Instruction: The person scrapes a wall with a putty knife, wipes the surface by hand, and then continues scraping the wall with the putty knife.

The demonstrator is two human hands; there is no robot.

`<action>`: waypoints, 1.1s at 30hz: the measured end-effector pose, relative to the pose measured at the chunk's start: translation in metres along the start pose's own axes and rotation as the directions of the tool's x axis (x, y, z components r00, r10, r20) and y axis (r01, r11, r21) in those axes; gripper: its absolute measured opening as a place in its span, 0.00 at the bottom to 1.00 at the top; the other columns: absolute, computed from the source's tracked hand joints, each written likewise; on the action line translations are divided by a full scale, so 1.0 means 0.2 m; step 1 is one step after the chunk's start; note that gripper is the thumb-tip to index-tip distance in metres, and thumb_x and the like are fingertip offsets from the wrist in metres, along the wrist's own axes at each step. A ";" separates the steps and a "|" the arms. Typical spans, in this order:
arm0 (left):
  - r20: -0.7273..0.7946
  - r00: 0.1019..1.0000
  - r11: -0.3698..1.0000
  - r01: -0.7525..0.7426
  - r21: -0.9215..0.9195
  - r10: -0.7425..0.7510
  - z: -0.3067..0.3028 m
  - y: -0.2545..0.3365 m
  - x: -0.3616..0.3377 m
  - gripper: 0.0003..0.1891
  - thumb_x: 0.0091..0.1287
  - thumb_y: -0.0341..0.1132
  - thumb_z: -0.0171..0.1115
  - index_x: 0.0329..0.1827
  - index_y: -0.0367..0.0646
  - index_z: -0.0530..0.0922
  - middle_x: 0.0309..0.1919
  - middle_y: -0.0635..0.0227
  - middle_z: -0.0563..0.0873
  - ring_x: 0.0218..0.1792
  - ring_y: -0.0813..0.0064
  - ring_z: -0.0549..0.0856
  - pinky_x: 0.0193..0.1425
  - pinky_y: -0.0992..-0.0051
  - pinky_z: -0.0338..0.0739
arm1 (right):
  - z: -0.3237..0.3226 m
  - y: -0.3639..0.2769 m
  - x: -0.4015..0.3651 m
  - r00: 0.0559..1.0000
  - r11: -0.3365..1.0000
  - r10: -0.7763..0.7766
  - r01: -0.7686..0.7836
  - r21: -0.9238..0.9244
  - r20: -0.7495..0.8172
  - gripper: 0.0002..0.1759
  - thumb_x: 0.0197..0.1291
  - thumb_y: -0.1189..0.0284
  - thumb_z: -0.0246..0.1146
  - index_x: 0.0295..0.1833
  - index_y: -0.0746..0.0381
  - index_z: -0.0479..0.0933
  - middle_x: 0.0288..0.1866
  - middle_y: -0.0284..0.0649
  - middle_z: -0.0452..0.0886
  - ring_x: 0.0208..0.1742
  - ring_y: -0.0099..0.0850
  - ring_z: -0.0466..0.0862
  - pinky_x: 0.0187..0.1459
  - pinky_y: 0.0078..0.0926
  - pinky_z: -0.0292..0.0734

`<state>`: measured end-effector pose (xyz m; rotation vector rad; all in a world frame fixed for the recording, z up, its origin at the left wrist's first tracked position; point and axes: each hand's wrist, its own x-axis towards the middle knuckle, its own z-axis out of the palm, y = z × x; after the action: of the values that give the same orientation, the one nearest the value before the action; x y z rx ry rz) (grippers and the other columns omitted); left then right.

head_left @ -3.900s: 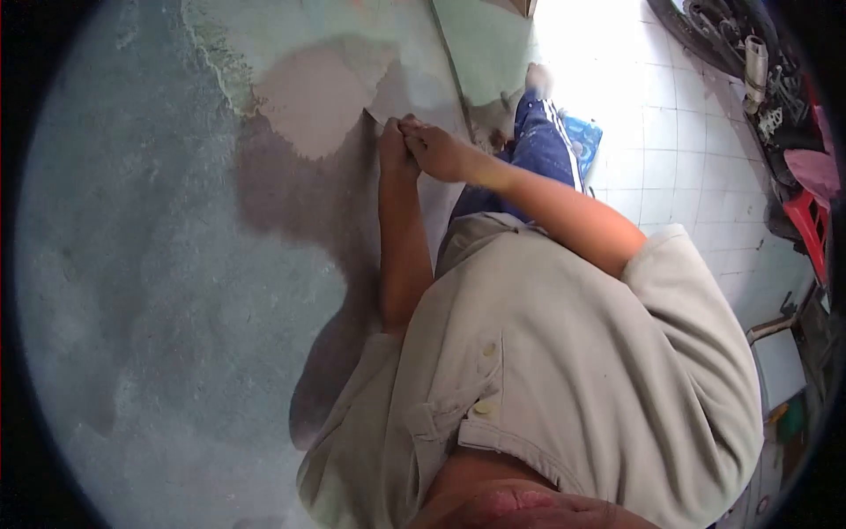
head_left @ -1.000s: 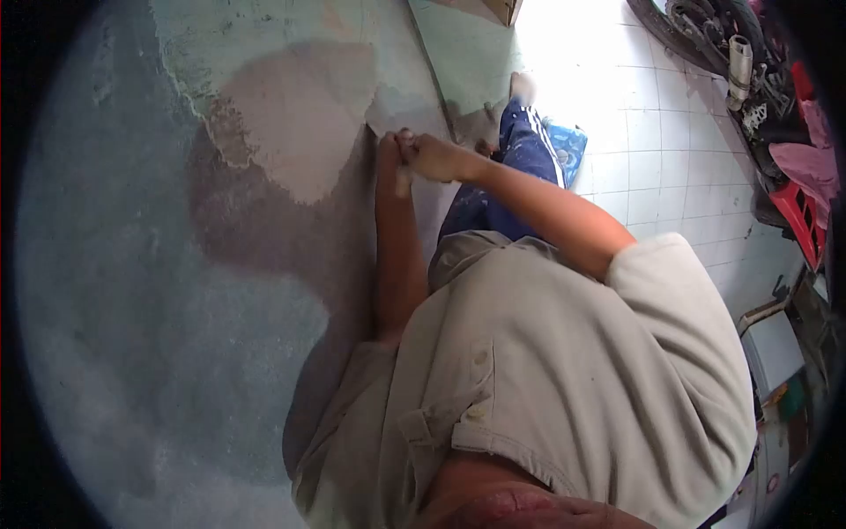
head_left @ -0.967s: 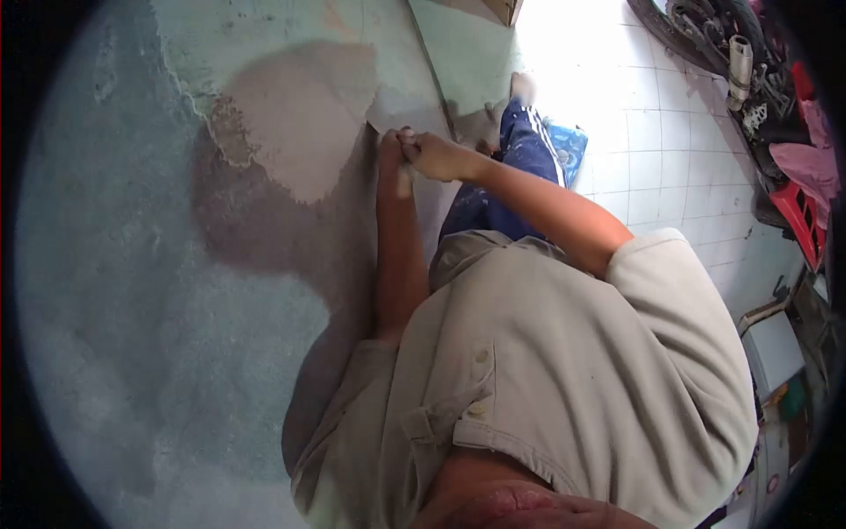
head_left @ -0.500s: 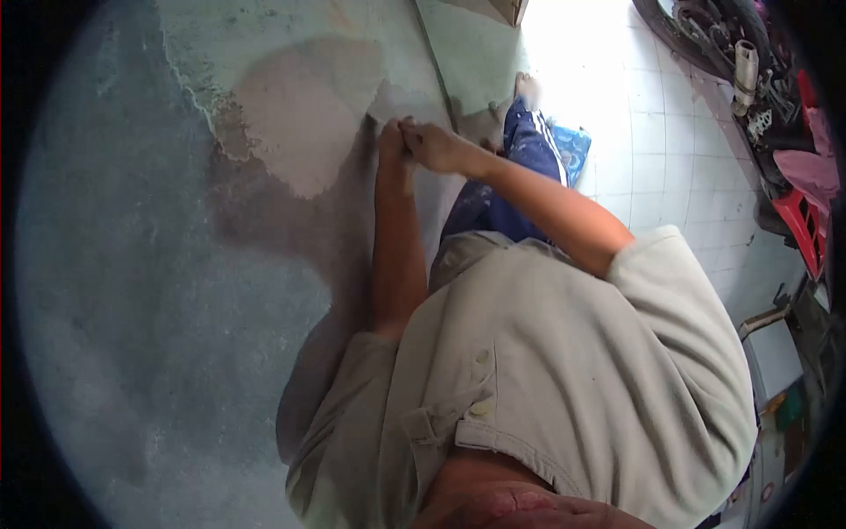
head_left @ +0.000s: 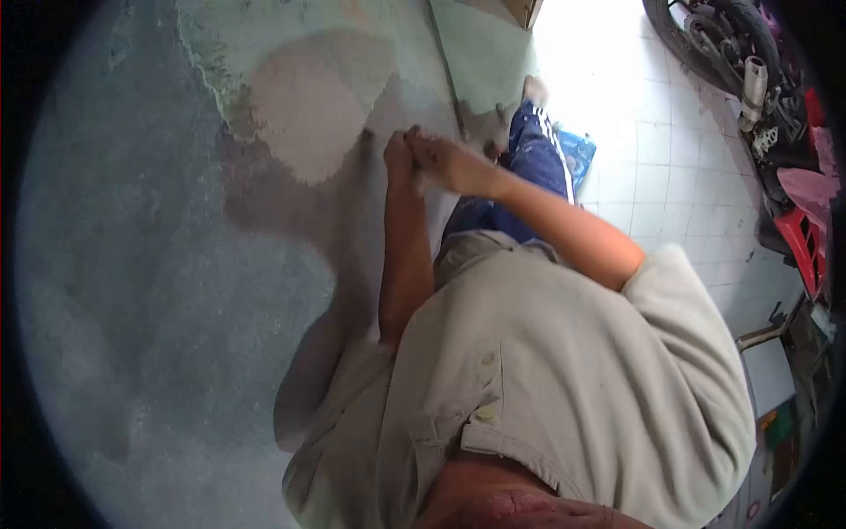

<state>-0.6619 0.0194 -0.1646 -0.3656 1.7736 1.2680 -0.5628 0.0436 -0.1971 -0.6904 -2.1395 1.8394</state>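
My left hand (head_left: 399, 152) is raised close to a patchy grey-green wall (head_left: 176, 264), its fingers curled closed. Beside it and touching or nearly touching it is my right hand (head_left: 451, 166), also closed, with the fingertips pointing toward the left hand. Whatever lies between the fingers is too small or hidden to make out. A pale pinkish patch (head_left: 304, 115) with ragged edges shows on the wall to the left of the hands, and shadows fall across and below it.
White floor tiles (head_left: 652, 167) lie to the right. A blue patterned item (head_left: 577, 157) is beside my leg. A motorcycle wheel (head_left: 696, 44), an exhaust pipe (head_left: 753, 88) and red parts (head_left: 800, 247) stand at the far right. A brown box edge (head_left: 522, 11) shows at the top.
The view has shifted slightly, so the wall and floor appear further right. Both hands appear a little lower and to the right, still together and closed.
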 end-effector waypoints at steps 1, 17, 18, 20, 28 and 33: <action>0.013 1.000 1.000 -0.009 -0.006 0.009 -0.01 0.00 0.06 0.12 0.68 0.34 0.40 0.28 0.43 0.69 0.26 0.65 0.74 0.28 0.68 0.75 0.37 0.67 0.73 | -0.01 -0.08 -0.02 0.937 0.962 -0.259 0.230 -0.145 -0.233 0.18 0.68 0.67 0.47 0.52 0.67 0.74 0.50 0.59 0.78 0.51 0.56 0.79 0.50 0.47 0.76; 0.371 0.928 0.974 0.045 -0.223 0.042 -0.22 -0.10 0.17 0.10 0.66 0.32 0.43 0.27 0.43 0.68 0.25 0.67 0.73 0.27 0.71 0.74 0.35 0.69 0.73 | 0.09 -0.06 0.08 0.961 0.962 0.273 -0.273 -0.010 0.040 0.23 0.67 0.69 0.47 0.63 0.69 0.67 0.54 0.58 0.77 0.51 0.57 0.80 0.53 0.49 0.75; 0.449 0.887 0.973 0.000 -0.230 0.106 -0.19 -0.07 0.15 0.10 0.67 0.32 0.42 0.26 0.44 0.68 0.25 0.67 0.73 0.27 0.71 0.74 0.35 0.69 0.73 | 0.10 -0.05 0.04 0.959 0.960 0.280 -0.280 -0.009 0.045 0.23 0.67 0.69 0.47 0.63 0.69 0.67 0.54 0.58 0.77 0.51 0.57 0.80 0.53 0.49 0.75; 0.360 0.931 0.971 0.033 -0.235 0.056 -0.10 -0.03 0.05 0.11 0.67 0.32 0.41 0.26 0.44 0.67 0.25 0.67 0.73 0.26 0.71 0.74 0.35 0.69 0.73 | 0.01 -0.02 0.05 0.980 0.968 0.117 -0.077 -0.239 0.160 0.25 0.64 0.71 0.50 0.64 0.74 0.64 0.54 0.62 0.76 0.52 0.57 0.80 0.54 0.50 0.74; 0.479 0.853 0.888 -0.368 0.276 0.205 -0.18 -0.15 0.46 0.14 0.69 0.39 0.44 0.30 0.40 0.72 0.29 0.66 0.76 0.28 0.77 0.74 0.35 0.73 0.72 | -0.06 0.03 0.16 0.961 0.952 0.269 -0.255 0.168 -0.066 0.21 0.66 0.65 0.53 0.58 0.68 0.75 0.47 0.57 0.81 0.42 0.46 0.84 0.42 0.38 0.79; 0.143 0.980 0.880 -0.186 0.438 0.136 -0.13 -0.17 0.18 0.19 0.65 0.42 0.59 0.47 0.31 0.75 0.44 0.54 0.81 0.46 0.67 0.80 0.51 0.69 0.73 | -0.37 0.10 -0.12 0.825 0.817 0.564 -0.549 0.176 -0.042 0.23 0.67 0.57 0.53 0.56 0.63 0.78 0.43 0.51 0.84 0.45 0.40 0.84 0.51 0.34 0.76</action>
<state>-0.6717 -0.0093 -0.2117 0.1180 1.9655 0.9239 -0.5034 0.0980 -0.2000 -1.4570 -1.8215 2.1617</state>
